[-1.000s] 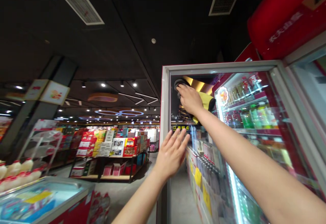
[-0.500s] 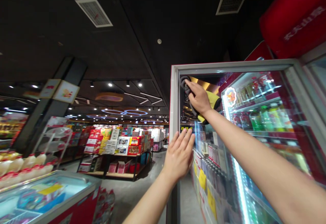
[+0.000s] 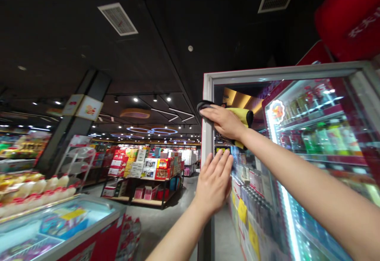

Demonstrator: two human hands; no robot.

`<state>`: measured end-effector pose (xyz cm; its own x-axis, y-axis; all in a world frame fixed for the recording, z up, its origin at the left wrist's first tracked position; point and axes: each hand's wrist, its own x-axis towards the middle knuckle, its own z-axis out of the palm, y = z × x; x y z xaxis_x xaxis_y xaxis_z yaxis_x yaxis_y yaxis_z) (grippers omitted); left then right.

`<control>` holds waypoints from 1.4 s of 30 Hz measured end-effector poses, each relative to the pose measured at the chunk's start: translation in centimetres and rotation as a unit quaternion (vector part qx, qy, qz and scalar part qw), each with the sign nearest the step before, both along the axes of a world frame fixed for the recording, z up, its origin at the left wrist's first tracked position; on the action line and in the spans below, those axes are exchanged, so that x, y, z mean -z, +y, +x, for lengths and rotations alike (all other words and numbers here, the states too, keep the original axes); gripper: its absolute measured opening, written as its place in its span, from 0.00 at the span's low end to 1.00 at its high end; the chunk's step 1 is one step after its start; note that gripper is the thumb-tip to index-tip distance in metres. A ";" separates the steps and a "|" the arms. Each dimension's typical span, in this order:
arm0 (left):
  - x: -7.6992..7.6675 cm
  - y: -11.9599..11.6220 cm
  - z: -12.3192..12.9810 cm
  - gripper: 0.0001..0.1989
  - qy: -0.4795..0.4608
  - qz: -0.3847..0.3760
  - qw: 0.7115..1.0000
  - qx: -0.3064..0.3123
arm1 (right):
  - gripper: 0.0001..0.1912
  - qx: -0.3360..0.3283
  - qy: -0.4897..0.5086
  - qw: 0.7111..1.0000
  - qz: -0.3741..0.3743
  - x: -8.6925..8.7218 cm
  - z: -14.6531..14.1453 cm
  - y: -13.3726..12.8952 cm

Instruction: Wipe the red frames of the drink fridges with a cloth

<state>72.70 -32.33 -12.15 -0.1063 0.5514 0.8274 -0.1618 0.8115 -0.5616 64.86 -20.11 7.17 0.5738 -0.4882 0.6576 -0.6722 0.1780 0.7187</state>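
A glass fridge door [image 3: 208,150] with a pale grey frame stands swung out in front of me. Against the upper part of its left frame edge, my right hand [image 3: 227,122] presses a yellow and dark grey cleaning cloth [image 3: 242,115]. The cloth bunches under the palm, and its dark end sticks out past the fingertips over the frame. Lower down, my left hand [image 3: 214,181] lies flat on the same frame edge, fingers stretched out and holding nothing. Its thumb is hidden.
Lit shelves of drink bottles [image 3: 323,138] show through the glass. At the lower left is a chest freezer [image 3: 97,229], with white jugs [image 3: 53,183] behind it. Shelves of boxed goods [image 3: 148,170] stand farther off, near a dark pillar [image 3: 80,126].
My right hand has moved the cloth left and slightly down, from the glass corner onto the door frame. My left hand stays on the frame. The view has shifted a little left.
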 end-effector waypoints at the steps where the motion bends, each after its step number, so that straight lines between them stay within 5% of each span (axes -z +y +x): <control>1: 0.0 0.0 0.0 0.32 -0.002 0.002 1.000 0.001 | 0.32 -0.003 0.016 0.999 0.032 1.2 -0.1 0.2; 3: 0.1 0.0 0.0 0.32 -0.008 0.004 1.000 0.004 | 0.32 0.002 0.039 0.995 0.088 2.6 -0.4 1.0; 5: 0.1 0.1 0.0 0.34 -0.010 0.008 1.000 0.005 | 0.33 0.020 0.034 0.995 0.088 2.0 -0.7 2.0; 10: 0.1 0.1 -0.1 0.37 -0.007 0.017 1.000 0.006 | 0.33 0.078 -0.087 0.982 -0.149 -1.8 -1.1 2.6; 13: 0.1 0.2 -0.2 0.39 -0.003 0.025 1.000 0.006 | 0.28 0.105 -0.090 0.978 -0.154 0.4 -1.0 1.7; 17: 0.2 0.2 -0.2 0.42 -0.011 0.037 0.999 0.002 | 0.26 0.111 -0.045 0.990 -0.071 4.2 -1.3 3.2; 19: 0.3 0.2 -0.2 0.42 -0.019 0.036 0.999 -0.005 | 0.26 0.121 -0.048 0.989 -0.070 3.9 -1.8 5.0; 24: 0.4 0.2 -0.7 0.42 -0.021 0.048 0.999 -0.014 | 0.25 0.136 -0.162 0.943 -0.258 1.7 -2.0 6.0; 29: 0.1 0.3 -1.0 0.40 -0.006 0.074 0.997 0.002 | 0.23 0.156 -0.059 0.984 -0.067 4.3 -1.4 4.3; 31: -0.4 0.5 -1.1 0.40 -0.010 0.083 0.996 0.016 | 0.24 0.158 -0.035 0.986 -0.041 4.5 -1.9 5.5; 37: -3.2 2.0 -1.5 0.39 -0.008 0.099 0.994 0.033 | 0.26 0.159 -0.132 0.946 -0.249 4.0 -3.2 7.4; 42: -6.6 3.9 -2.2 0.37 0.000 0.112 0.992 0.064 | 0.26 0.172 -0.071 0.976 -0.112 5.3 -2.7 7.1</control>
